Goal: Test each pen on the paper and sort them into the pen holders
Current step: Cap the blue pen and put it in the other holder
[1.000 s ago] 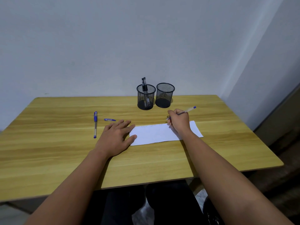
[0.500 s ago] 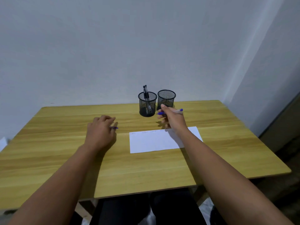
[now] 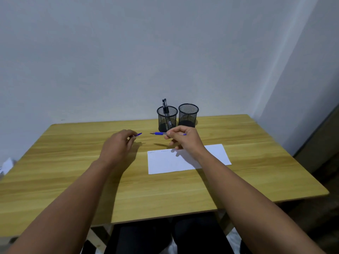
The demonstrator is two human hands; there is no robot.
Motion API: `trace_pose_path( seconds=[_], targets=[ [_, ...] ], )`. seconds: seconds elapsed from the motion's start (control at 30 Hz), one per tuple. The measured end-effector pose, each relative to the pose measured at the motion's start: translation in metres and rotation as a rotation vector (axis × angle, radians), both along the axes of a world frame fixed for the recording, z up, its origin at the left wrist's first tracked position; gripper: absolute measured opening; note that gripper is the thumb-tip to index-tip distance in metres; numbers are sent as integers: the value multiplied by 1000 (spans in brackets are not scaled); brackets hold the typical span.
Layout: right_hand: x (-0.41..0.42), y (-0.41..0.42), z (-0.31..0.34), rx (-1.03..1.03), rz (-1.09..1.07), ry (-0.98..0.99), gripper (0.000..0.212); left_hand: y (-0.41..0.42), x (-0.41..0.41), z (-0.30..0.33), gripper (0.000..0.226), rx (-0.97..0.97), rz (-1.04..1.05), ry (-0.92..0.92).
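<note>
My right hand (image 3: 184, 138) holds a blue pen (image 3: 159, 133) level above the table, its tip pointing left. My left hand (image 3: 117, 147) holds the blue pen cap (image 3: 139, 134), its open end facing the pen tip a short gap away. Below my right hand lies the white paper (image 3: 172, 162) with faint scribbles along its top edge. Two black mesh pen holders stand at the back: the left holder (image 3: 167, 118) has black pens in it, the right holder (image 3: 188, 115) looks empty.
The wooden table (image 3: 73, 171) meets a pale wall at the back. Its front edge is near my lap and its right edge drops off beside a dark cabinet. Something white lies off the table's left edge (image 3: 7, 165).
My right hand lifted the pen off the paper and turned it level, tip to the left. My left hand left the paper, picked up the cap and raised it toward the tip.
</note>
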State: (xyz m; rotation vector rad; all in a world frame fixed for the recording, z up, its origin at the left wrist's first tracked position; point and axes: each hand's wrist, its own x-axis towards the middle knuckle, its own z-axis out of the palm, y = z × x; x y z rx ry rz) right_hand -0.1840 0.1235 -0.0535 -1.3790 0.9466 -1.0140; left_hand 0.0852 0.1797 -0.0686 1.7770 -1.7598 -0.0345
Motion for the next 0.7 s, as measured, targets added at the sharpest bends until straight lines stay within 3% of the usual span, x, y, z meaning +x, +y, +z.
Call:
trace_pose_path(
  seconds=[0.53,0.6,0.7],
  targets=[
    [-16,22,16,-123,4,72,5,12,-39,33,16,-8,-187,49],
    [-17,23,17,-97,25,83,8,12,-47,36,15,21,-208,153],
    [-20,23,19,-45,88,99,12,12,-60,50,13,59,-168,592]
  ],
)
